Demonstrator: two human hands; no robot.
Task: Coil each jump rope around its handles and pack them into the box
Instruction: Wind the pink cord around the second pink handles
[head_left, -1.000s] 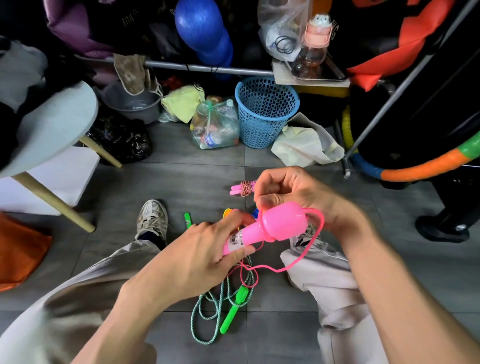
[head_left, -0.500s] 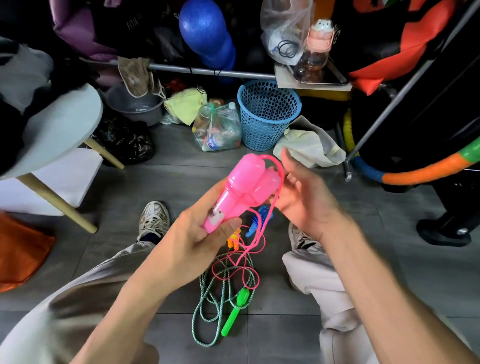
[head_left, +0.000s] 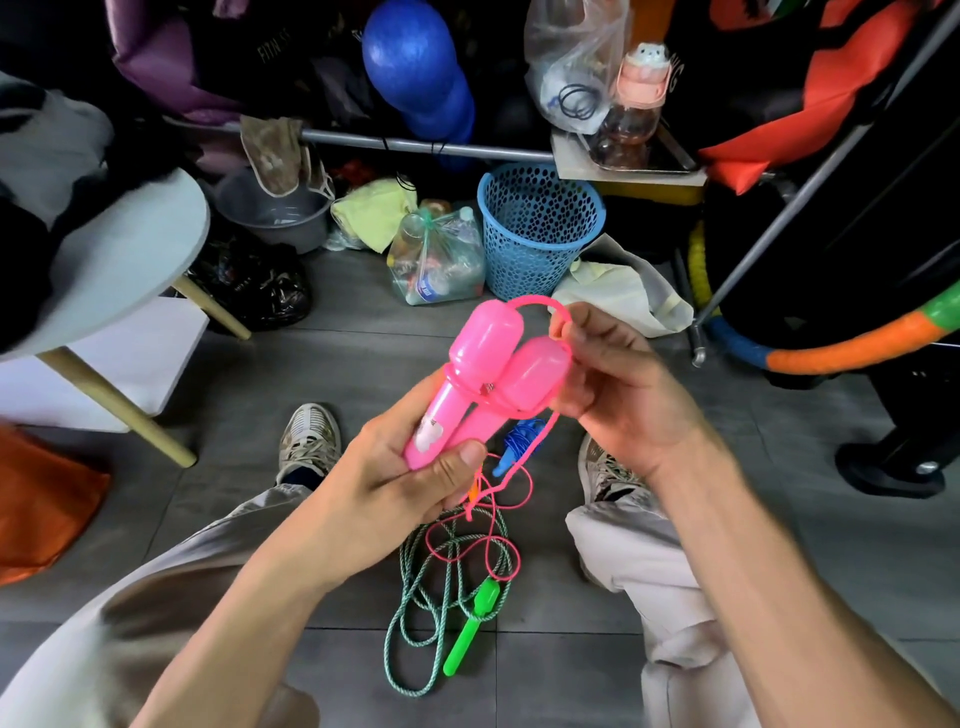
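My left hand (head_left: 405, 478) grips the two pink jump rope handles (head_left: 485, 374) side by side, bulb ends pointing up. My right hand (head_left: 618, 384) pinches the thin pink cord (head_left: 540, 301) where it loops over the bulbs. The rest of the pink cord (head_left: 498, 519) hangs down to the floor between my knees. A green jump rope (head_left: 415, 623) with a bright green handle (head_left: 472, 629) lies loose on the floor below. A blue rope (head_left: 519, 441) shows partly behind the pink handles. No box is in view.
A blue mesh basket (head_left: 540, 228) and a bag of bottles (head_left: 441, 260) stand on the floor ahead. A round grey table (head_left: 130, 249) with wooden legs is at left, a hoop (head_left: 852, 348) at right. My shoes (head_left: 306, 436) rest on grey tiles.
My left hand has tilted the pink handles from lying sideways to pointing up. My right hand has carried the cord over the bulb ends and now pinches it on the right.
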